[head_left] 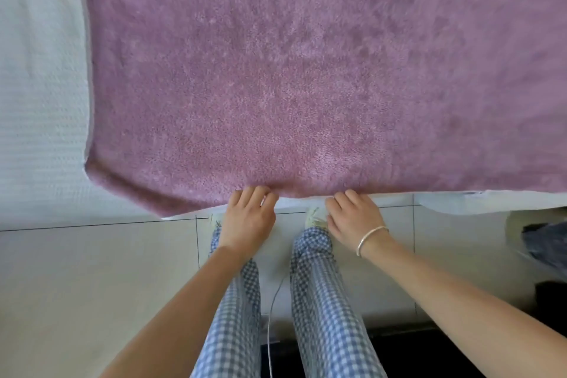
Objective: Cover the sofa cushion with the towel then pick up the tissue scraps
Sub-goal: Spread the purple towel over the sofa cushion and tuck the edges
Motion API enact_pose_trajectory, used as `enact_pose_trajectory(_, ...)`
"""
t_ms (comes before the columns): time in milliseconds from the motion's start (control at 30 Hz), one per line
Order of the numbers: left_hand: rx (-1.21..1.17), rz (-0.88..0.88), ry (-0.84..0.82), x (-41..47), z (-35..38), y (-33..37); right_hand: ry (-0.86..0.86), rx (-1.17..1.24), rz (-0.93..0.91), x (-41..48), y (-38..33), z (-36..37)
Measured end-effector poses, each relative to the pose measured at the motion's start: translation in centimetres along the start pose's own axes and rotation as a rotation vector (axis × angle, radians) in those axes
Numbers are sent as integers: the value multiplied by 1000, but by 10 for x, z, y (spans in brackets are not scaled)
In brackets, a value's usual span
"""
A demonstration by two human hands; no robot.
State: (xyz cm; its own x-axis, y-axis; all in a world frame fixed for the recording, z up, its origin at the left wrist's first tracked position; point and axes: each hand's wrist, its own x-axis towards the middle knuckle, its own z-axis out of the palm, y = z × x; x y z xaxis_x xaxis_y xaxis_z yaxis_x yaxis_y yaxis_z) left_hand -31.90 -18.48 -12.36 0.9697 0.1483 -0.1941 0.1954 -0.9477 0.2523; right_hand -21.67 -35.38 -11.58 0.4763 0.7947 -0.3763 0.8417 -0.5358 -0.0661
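Both hands, left hand (pixel 248 218) and right hand (pixel 356 219), have fingers curled onto the near edge of the pink towel (pixel 306 70) spread over the white cushion (pixel 40 86).

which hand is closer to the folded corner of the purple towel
Left. The left hand grips the towel edge nearer its folded corner; the right hand grips the edge farther along.

The towel (pixel 306 70) runs off the top and right frame edges, hiding most of the sofa cushion (pixel 40 70) beneath. Both hands' fingertips tuck under its near hem. A dark object (pixel 544 242) at right is blurred.
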Motion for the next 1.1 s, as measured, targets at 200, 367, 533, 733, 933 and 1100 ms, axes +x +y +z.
enact_pose_trajectory(200,-129,-312,88,-49,-31,-84,37,42,-150,63,-116,-25)
enact_pose_trajectory(367,-327,-791,229,-72,-36,-142,19,50,-161,114,-184,-44)
enact_pose_trajectory(533,-413,-837,270,-81,-27,-178,-157,122,-209,149,-231,-39)
enact_pose_trajectory(733,-679,-865,286,-73,-26,-201,-116,38,-167,156,-251,-32)
enact_pose_trajectory(933,-658,-720,152,-65,-30,-207,-89,-6,-139,152,-257,-41)
enact_pose_trajectory(1100,-545,-1001,140,-83,-28,-206,-245,120,-208,155,-250,-38)
